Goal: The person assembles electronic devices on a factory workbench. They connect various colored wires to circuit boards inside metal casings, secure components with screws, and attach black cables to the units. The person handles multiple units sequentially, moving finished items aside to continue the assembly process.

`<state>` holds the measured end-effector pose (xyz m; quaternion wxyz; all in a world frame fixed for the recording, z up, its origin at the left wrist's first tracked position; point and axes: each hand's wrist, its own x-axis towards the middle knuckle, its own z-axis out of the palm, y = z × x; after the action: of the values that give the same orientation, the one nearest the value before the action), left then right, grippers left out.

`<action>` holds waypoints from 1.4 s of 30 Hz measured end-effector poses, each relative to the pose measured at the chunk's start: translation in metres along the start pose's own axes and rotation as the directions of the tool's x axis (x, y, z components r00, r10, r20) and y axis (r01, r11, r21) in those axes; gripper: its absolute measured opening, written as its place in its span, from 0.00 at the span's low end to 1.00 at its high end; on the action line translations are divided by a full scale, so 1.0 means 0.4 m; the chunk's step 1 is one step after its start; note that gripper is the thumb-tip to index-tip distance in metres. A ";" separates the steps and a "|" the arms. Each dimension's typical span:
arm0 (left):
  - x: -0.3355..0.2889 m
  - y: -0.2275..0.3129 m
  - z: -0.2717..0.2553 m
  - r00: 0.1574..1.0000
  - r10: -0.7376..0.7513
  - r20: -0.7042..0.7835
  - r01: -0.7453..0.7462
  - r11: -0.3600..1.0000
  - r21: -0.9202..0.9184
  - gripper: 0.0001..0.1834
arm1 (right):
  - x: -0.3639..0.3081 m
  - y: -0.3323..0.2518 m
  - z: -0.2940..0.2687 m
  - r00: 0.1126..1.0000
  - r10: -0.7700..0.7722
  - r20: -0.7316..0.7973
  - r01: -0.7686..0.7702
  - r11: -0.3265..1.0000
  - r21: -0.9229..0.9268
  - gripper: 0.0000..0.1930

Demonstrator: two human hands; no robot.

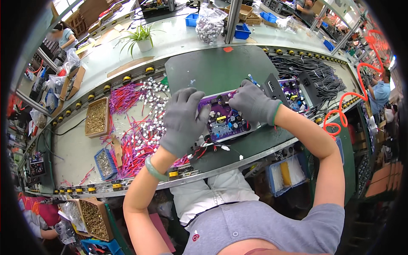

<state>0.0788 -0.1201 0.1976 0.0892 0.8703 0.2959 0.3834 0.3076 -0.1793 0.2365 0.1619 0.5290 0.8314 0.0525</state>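
A purple circuit board (pixel 221 117) in a pale metal frame lies tilted in front of me, with capacitors, coils and yellow parts on it. My left hand (pixel 182 121), in a grey glove, is at its left end, thumb over the board's edge and apart from the curved fingers. My right hand (pixel 255 102), also gloved, is closed at the board's far right edge. What its fingertips grip is hidden. Small blue-and-white connectors (pixel 252 79) show just beyond them. Red and black leads with white plugs (pixel 224 148) hang at the near side.
A second purple board (pixel 290 91) with black panels stands at right, before a heap of black cables (pixel 310 76). Pink and red wires (pixel 131 148) with white plugs cover the left. Beside them are a tray of brass-coloured parts (pixel 106 131) and a blue bin (pixel 113 170). Under everything lies a green mat (pixel 221 63).
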 end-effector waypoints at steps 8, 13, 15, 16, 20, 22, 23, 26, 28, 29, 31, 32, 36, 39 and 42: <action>-0.256 0.056 -0.096 0.953 -0.255 0.162 0.267 0.962 -0.057 0.18 | -0.068 -0.027 0.017 0.529 0.352 -0.772 0.003 0.909 0.417 0.05; -0.337 0.110 -0.031 0.812 -0.344 0.471 0.533 0.764 -0.362 0.21 | -0.224 -0.159 0.004 0.859 0.191 -0.474 0.243 0.663 0.708 0.12; -0.328 0.140 0.001 0.761 -0.304 0.573 0.639 0.503 -0.581 0.22 | -0.238 -0.230 0.026 0.844 0.119 -0.523 0.256 0.769 0.586 0.11; -0.303 0.157 0.004 0.661 -0.314 0.681 0.750 0.241 -0.616 0.22 | -0.240 -0.260 0.055 0.814 0.078 -0.575 0.257 0.839 0.479 0.10; -0.270 0.165 0.044 0.502 -0.172 0.848 0.795 -0.296 -0.530 0.19 | -0.225 -0.361 0.118 0.868 -0.039 -0.494 0.317 0.810 0.493 0.11; -0.293 0.153 0.051 0.536 -0.154 0.830 0.793 -0.244 -0.558 0.17 | -0.226 -0.343 0.098 0.837 0.047 -0.545 0.356 0.710 0.608 0.18; -0.294 0.157 0.035 0.296 -0.312 0.903 0.900 -0.226 -0.373 0.16 | -0.228 -0.330 0.093 0.802 0.150 -0.578 0.349 0.668 0.657 0.21; -0.318 0.188 0.003 0.423 -0.320 0.848 0.826 -0.249 -0.506 0.16 | -0.182 -0.295 0.067 0.724 0.400 -0.562 0.236 0.622 0.747 0.22; -0.331 0.188 -0.008 0.428 -0.338 0.839 0.863 -0.125 -0.490 0.16 | -0.139 -0.295 0.093 0.758 0.263 -0.597 0.278 0.698 0.660 0.20; -0.343 0.184 -0.018 0.436 -0.361 0.824 0.871 -0.058 -0.487 0.16 | -0.119 -0.291 0.103 0.747 0.298 -0.595 0.276 0.675 0.685 0.17; -0.333 0.170 -0.045 0.602 -0.443 0.664 0.798 0.305 -0.520 0.15 | -0.085 -0.281 0.110 0.724 0.362 -0.587 0.280 0.625 0.729 0.11; -0.321 0.162 -0.064 0.748 -0.432 0.504 0.658 0.578 -0.483 0.14 | -0.076 -0.272 0.108 0.734 0.400 -0.549 0.285 0.553 0.783 0.10; -0.225 0.127 -0.139 0.994 -0.112 0.017 0.113 0.993 -0.036 0.06 | -0.049 -0.266 0.100 0.785 0.478 -0.393 0.302 0.257 0.918 0.09; -0.112 0.093 -0.136 1.000 -0.006 -0.017 0.006 1.000 0.007 0.07 | -0.043 -0.266 0.098 0.810 0.484 -0.333 0.317 0.117 0.941 0.11; -0.008 0.012 -0.080 0.980 -0.187 0.069 0.194 0.973 -0.121 0.10 | -0.045 -0.267 0.086 0.797 0.444 -0.410 0.353 0.210 0.912 0.13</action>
<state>0.0560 -0.1280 0.2195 0.1893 0.8411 0.3504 0.3661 0.2337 -0.2448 0.1804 -0.4825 0.4871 0.6578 -0.3118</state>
